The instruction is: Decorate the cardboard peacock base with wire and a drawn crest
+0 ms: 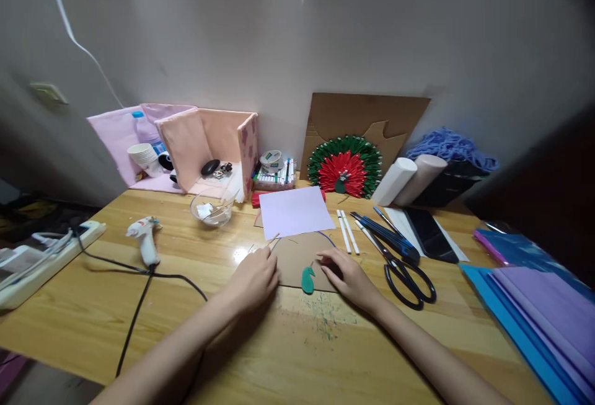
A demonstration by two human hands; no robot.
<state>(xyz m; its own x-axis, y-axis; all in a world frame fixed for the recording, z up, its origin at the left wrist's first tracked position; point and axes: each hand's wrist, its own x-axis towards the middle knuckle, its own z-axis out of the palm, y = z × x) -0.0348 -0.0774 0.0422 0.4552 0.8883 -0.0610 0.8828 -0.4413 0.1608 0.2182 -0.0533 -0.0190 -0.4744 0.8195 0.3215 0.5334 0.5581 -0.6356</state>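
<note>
A brown cardboard piece (297,259) with a curved top lies flat on the wooden table (297,355), and a small teal paper shape (307,280) rests on it. My left hand (253,278) is closed at the cardboard's left edge, pinching a thin stick (274,239) that points up and right. My right hand (348,276) sits on the cardboard's right part with its fingers bent and together, pressing it down just right of the teal shape. A lilac paper sheet (295,211) lies just behind the cardboard.
Black scissors (409,278), a blue utility knife (388,237) and two white sticks (346,231) lie at the right. A glue gun (146,240) with its black cord, a glass bowl (211,209) and a power strip (41,256) are left. Coloured sheets (539,299) are stacked far right; a red-green paper peacock (344,172) leans on the wall.
</note>
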